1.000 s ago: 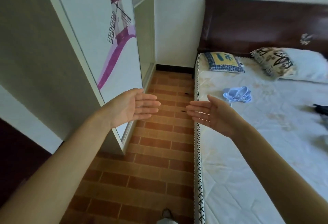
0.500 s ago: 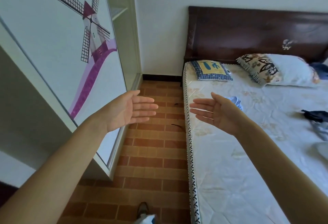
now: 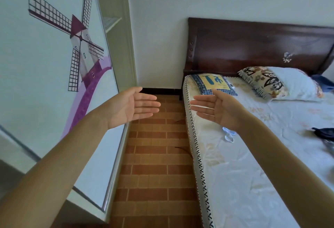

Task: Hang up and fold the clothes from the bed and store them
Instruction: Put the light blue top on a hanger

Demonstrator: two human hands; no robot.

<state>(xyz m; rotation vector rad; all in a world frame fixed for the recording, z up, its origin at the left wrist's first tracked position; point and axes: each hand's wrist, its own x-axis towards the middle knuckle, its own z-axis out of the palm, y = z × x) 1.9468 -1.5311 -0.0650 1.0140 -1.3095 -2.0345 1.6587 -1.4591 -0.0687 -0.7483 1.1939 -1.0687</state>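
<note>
Two garments lie on the bed (image 3: 253, 182): a pale blue one (image 3: 228, 133) under my right wrist, a dark one (image 3: 324, 133) far right. My left hand (image 3: 133, 107) and right hand (image 3: 218, 109) hover empty, fingers straight, palms facing.

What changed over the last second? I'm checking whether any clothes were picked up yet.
Nothing was taken hold of. The view swung left and up, so the wardrobe door fills more of the picture, and the light blue garment on the bed is now mostly hidden behind the right hand. Both hands, left hand included, stayed open, palms facing each other, holding nothing.
</note>
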